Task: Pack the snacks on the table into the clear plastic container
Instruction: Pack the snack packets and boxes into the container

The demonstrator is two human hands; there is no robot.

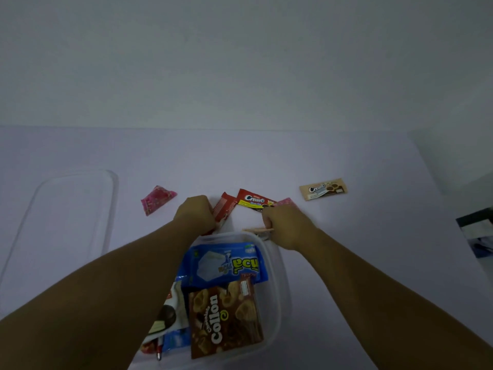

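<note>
The clear plastic container (277,297) sits at the near centre. Inside lie a blue wafer pack (226,263), a brown Collon box (226,319) and a white-and-red cookie pack (168,316). Just beyond its far rim, my left hand (194,213) grips a red wrapper (224,209). My right hand (285,225) holds a thin tan stick-like snack (257,230), with a pink packet (286,202) showing at its knuckles. A red Cream-O pack (254,200) lies between the hands. A pink packet (157,198) lies to the left and a beige Cream-O pack (322,188) to the far right.
The clear lid (72,212) lies flat on the white table at the left. A dark object (477,231) shows at the right edge. A pale wall rises behind the table's far edge.
</note>
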